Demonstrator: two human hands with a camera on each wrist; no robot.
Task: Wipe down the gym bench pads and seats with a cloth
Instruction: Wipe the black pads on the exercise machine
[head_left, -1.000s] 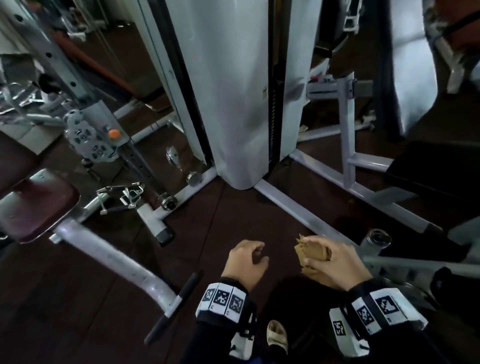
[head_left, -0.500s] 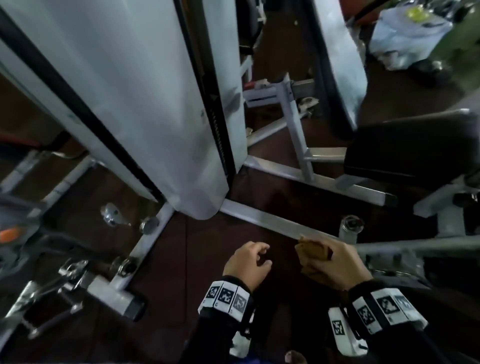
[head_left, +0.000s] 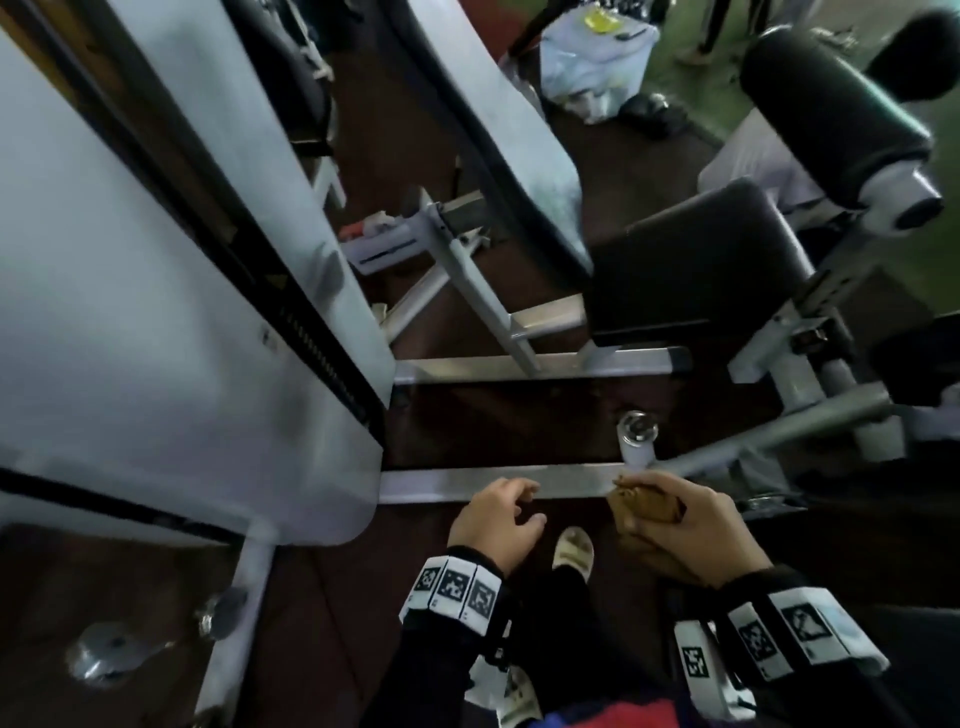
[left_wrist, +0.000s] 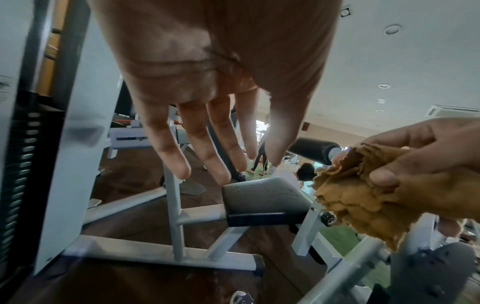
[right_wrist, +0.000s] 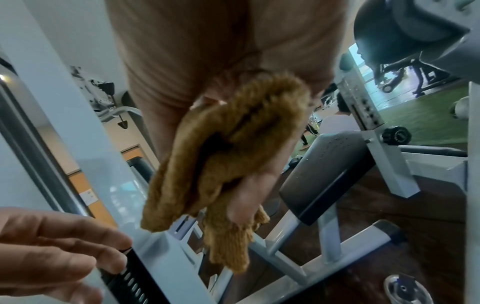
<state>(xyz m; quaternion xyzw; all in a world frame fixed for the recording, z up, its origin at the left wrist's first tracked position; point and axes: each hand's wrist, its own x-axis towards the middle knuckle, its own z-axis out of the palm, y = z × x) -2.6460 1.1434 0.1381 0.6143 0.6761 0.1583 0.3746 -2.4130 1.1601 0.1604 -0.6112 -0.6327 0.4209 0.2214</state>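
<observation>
My right hand (head_left: 691, 525) grips a bunched tan cloth (head_left: 647, 506), seen close up as a folded wad (right_wrist: 223, 156) and from the side (left_wrist: 363, 197). My left hand (head_left: 498, 522) hangs empty beside it, fingers relaxed and spread (left_wrist: 207, 156). Ahead and to the right sits a black seat pad (head_left: 696, 265) on a white frame, with small droplets on its top (left_wrist: 265, 197) (right_wrist: 327, 170). A black roller pad (head_left: 831, 114) stands above and right of the seat. Both hands are short of the seat, over the floor.
A large white weight-stack housing (head_left: 156, 291) fills the left. White frame bars (head_left: 519, 364) cross the dark floor between me and the seat. A chrome post end (head_left: 636, 431) stands by my right hand. A plastic bag (head_left: 592, 57) lies far back. My sandalled foot (head_left: 571, 551) is below.
The view has swung right and forward: the white housing slid left and the black seat and roller pad came into fuller view. The hands keep the same hold and spacing.
</observation>
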